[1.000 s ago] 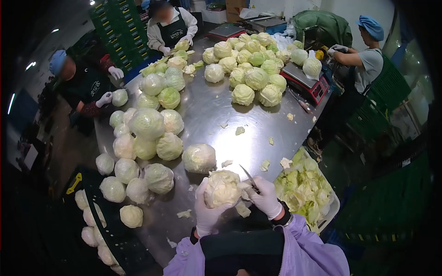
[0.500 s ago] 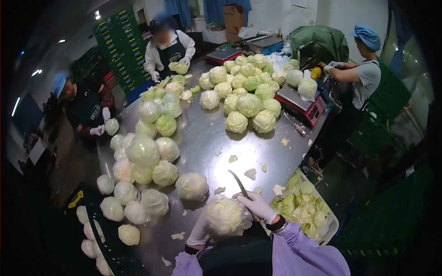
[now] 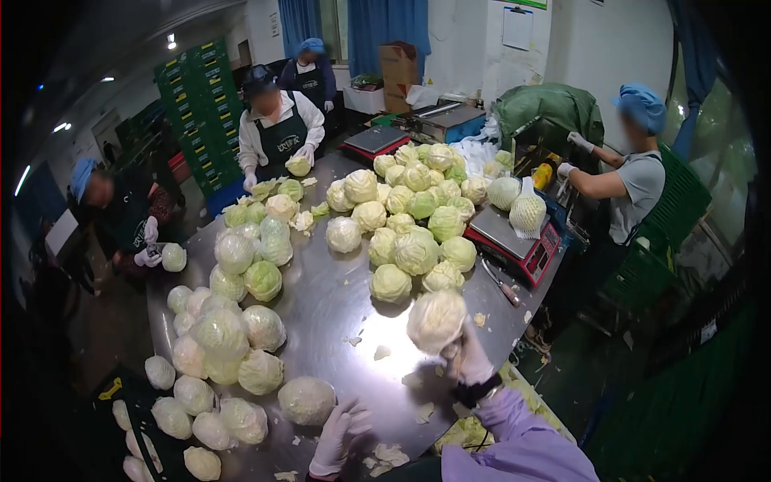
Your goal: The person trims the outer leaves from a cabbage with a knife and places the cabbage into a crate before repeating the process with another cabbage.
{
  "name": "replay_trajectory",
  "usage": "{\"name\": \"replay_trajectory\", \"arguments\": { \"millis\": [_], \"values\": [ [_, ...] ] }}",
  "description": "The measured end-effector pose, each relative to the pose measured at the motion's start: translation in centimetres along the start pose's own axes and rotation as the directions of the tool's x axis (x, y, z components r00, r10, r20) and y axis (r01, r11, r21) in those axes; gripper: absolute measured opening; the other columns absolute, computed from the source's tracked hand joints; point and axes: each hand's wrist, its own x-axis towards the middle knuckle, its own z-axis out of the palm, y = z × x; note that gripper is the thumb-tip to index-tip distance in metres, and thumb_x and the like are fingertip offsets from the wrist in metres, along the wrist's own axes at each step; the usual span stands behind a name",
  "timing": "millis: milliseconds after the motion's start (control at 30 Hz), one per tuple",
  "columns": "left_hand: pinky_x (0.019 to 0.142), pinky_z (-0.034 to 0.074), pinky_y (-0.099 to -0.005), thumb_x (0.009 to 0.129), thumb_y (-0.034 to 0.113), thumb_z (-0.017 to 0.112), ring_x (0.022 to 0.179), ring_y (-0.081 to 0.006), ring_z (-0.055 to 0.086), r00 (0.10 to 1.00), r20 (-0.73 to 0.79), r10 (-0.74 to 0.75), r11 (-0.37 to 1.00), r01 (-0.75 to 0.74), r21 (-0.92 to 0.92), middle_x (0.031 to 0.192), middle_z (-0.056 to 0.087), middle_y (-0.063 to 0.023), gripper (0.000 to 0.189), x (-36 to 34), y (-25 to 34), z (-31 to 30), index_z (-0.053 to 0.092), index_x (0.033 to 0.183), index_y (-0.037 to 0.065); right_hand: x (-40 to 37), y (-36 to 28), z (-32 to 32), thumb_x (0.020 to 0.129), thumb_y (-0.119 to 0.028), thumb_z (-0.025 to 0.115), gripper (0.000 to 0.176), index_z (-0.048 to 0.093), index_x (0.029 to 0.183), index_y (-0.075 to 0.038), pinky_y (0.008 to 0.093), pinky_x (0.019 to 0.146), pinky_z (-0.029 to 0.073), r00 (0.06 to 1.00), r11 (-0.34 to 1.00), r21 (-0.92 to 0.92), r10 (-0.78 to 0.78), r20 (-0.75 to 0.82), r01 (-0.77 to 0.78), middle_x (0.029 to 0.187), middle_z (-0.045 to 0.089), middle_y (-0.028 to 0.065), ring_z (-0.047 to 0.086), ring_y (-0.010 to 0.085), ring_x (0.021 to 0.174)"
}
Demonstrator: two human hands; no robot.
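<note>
Cabbage head (image 3: 436,320) sits cupped from below in the right hand (image 3: 468,363), just short of the trimmed pile (image 3: 415,251); left hand (image 3: 339,434), spread and empty, seemingly steadies on the table (image 3: 337,297).

steel table (image 3: 337,297) under cabbage heaps (image 3: 415,251), leaf scraps (image 3: 382,352), a red scale (image 3: 534,261)

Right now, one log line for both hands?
right hand grip: closed on cabbage, lifted | left hand grip: open, above table edge
</note>
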Motion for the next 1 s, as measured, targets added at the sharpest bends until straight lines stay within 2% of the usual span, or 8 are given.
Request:
{"name": "replay_trajectory", "arguments": {
  "millis": [167,400,533,567,667,767,867,1000],
  "values": [
    [0.082,0.048,-0.0271,0.097,0.019,0.050,0.099,-0.0135,0.059,0.885,-0.460,0.074,0.992,-0.019,0.123,0.113,0.061,-0.0079,0.032,-3.9,-0.1,-0.4,0.053,0.124,0.002,10.9,-10.7,2.3,0.086,-0.063,0.054,0.049,0.060,0.101,-0.017,0.0214,0.031,0.035,0.947,0.926,-0.303,-0.282,-0.154,0.226,0.055,0.051,-0.0042,0.047,0.0088,0.039],
    [0.081,0.049,-0.0280,0.094,0.025,0.058,0.102,-0.0134,0.056,0.693,-0.718,0.059,0.994,0.025,0.106,0.119,0.057,-0.0077,0.041,-6.7,-2.4,-5.8,0.050,0.127,0.002,23.1,-14.9,-2.8,0.090,-0.063,0.046,0.050,0.055,0.109,-0.017,0.0223,0.043,0.038,0.880,0.797,-0.430,-0.475,-0.009,0.425,0.071,0.056,-0.0043,0.050,0.0103,0.051],
    [0.082,0.046,-0.0261,0.094,0.027,0.057,0.102,-0.0101,0.055,0.584,-0.809,0.070,0.998,-0.049,0.050,0.119,0.057,-0.0020,0.037,-7.2,-3.2,-7.1,0.052,0.126,0.008,20.1,-13.0,0.5,0.096,-0.046,0.048,0.047,0.053,0.123,-0.007,0.0187,0.035,0.029,0.913,0.789,-0.528,-0.403,-0.062,0.313,0.082,0.064,0.0007,0.039,0.0027,0.041],
    [0.081,0.047,-0.0243,0.095,0.028,0.056,0.101,-0.0090,0.055,0.559,-0.826,0.067,0.998,-0.053,0.045,0.118,0.057,-0.0011,0.037,-7.0,-3.5,-7.5,0.052,0.127,0.010,20.6,-13.1,-0.5,0.097,-0.043,0.043,0.051,0.042,0.134,-0.008,0.0216,0.030,0.035,0.932,0.744,-0.607,-0.361,-0.016,0.278,0.120,0.061,0.0087,0.040,0.0077,0.036],
    [0.082,0.046,-0.0244,0.092,0.027,0.060,0.101,-0.0062,0.053,0.482,-0.872,0.088,0.996,-0.050,0.072,0.111,0.057,0.0024,0.038,-6.9,-5.5,-9.9,0.053,0.126,0.011,14.3,-7.6,6.3,0.097,-0.029,0.048,0.045,0.044,0.135,-0.006,0.0193,0.036,0.035,0.987,0.691,-0.705,-0.124,0.104,0.161,0.095,0.061,0.0021,0.047,0.0052,0.046],
    [0.087,0.044,-0.0299,0.086,0.020,0.070,0.109,-0.0140,0.051,0.287,-0.946,0.148,0.986,-0.110,0.121,0.120,0.054,-0.0084,0.050,-8.8,-6.2,-13.5,0.049,0.128,0.004,9.8,-2.3,6.9,0.095,-0.020,0.050,0.038,0.051,0.126,0.002,0.0177,0.045,0.037,0.983,0.504,-0.849,0.003,0.182,0.156,0.083,0.063,0.0042,0.047,0.0038,0.052],
    [0.096,0.040,-0.0374,0.075,0.019,0.079,0.117,-0.0261,0.045,-0.217,-0.742,0.635,0.771,0.118,0.626,0.129,0.044,-0.0169,0.071,-12.4,-5.4,-19.5,0.042,0.133,-0.001,5.3,1.0,5.1,0.094,-0.028,0.053,0.040,0.053,0.124,-0.001,0.0162,0.038,0.034,0.973,0.426,-0.905,0.198,0.114,0.019,0.082,0.064,0.0049,0.047,0.0040,0.044],
    [0.108,0.029,-0.0435,0.065,0.026,0.085,0.128,-0.0375,0.036,-0.427,-0.619,0.659,0.750,0.321,0.578,0.139,0.036,-0.0233,0.097,-18.1,-2.9,-29.5,0.031,0.141,0.000,0.3,6.7,1.3,0.093,-0.016,0.053,0.031,0.054,0.120,0.000,0.0191,0.041,0.040,0.926,0.444,-0.850,0.358,-0.121,-0.283,0.083,0.066,0.0086,0.054,0.0079,0.049]
  ]
}}
